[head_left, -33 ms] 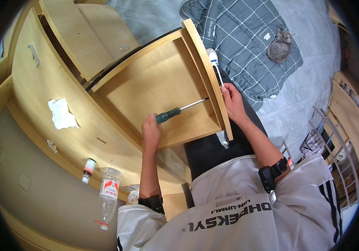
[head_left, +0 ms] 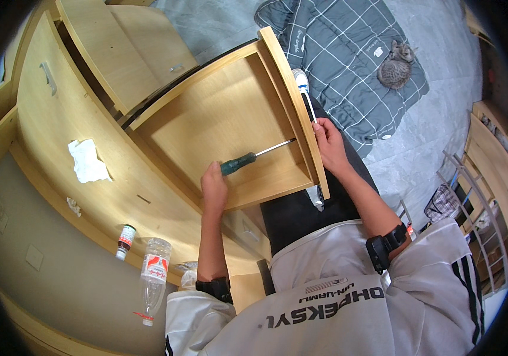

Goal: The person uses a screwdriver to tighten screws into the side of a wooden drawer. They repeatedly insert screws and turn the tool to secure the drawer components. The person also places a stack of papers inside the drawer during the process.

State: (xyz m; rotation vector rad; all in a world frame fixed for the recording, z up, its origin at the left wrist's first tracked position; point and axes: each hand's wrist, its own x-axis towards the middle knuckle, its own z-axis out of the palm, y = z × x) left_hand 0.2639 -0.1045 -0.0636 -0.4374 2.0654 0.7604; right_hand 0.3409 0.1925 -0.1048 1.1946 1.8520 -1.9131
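No shift noted since earlier frame. Left hand (head_left: pixel 213 185) closed on screwdriver (head_left: pixel 248 158), shaft aimed right at drawer side (head_left: pixel 294 101); right hand (head_left: pixel 328 145) gripped that panel.

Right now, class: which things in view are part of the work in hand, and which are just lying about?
In use:
- left hand gripping green-handled screwdriver
- right hand steadying wooden drawer

Lying about:
- plastic bottle
- small vial
- crumpled tissue
- checked blanket
- cat

A home bedroom is indicated by a checked quilt (head_left: pixel 349 53) (with a cat (head_left: pixel 395 66) curled on it) and wooden furniture (head_left: pixel 58 118).
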